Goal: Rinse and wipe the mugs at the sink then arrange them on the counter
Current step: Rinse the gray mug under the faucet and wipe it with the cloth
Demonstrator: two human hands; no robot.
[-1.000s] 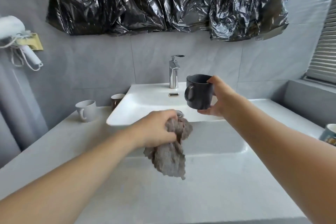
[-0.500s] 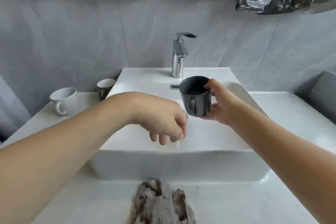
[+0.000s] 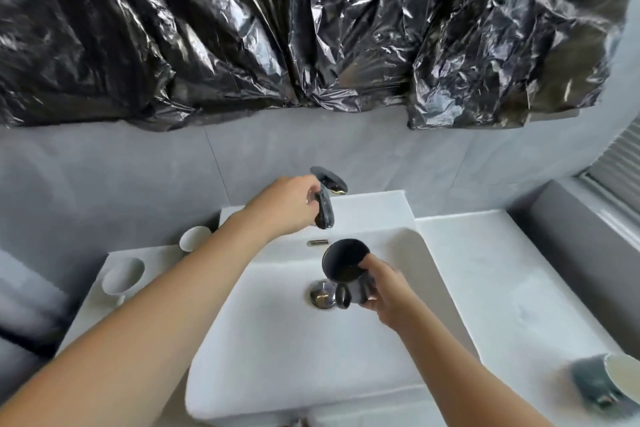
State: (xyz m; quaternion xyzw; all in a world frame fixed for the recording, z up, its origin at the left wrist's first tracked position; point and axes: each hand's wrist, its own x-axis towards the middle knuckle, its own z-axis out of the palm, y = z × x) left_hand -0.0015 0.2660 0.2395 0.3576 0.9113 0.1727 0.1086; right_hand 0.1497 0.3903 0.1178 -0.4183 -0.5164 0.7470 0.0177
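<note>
My right hand (image 3: pixel 382 288) grips a dark grey mug (image 3: pixel 343 265) by its rim and side, holding it over the white sink (image 3: pixel 277 340) just below the spout. The mug's handle points toward me, above the drain (image 3: pixel 320 293). My left hand (image 3: pixel 284 206) reaches to the chrome faucet (image 3: pixel 325 204) and its fingers curl round the tap body beneath the lever. No water stream is visible. Two pale mugs, one (image 3: pixel 123 277) nearer and one (image 3: pixel 194 237) farther, stand on the counter left of the sink. A blue-grey mug (image 3: pixel 604 383) sits at the counter's right front.
Crumpled black plastic sheeting (image 3: pixel 311 28) covers the wall above the grey tiles. The white counter (image 3: pixel 502 288) stretches right of the sink to a grey ledge (image 3: pixel 581 253) under a window blind. The cloth is out of view.
My left hand let go of the brown cloth onto the counter, then rose to the faucet. My right hand lowered the dark mug under the spout. The camera tipped down over the basin.
</note>
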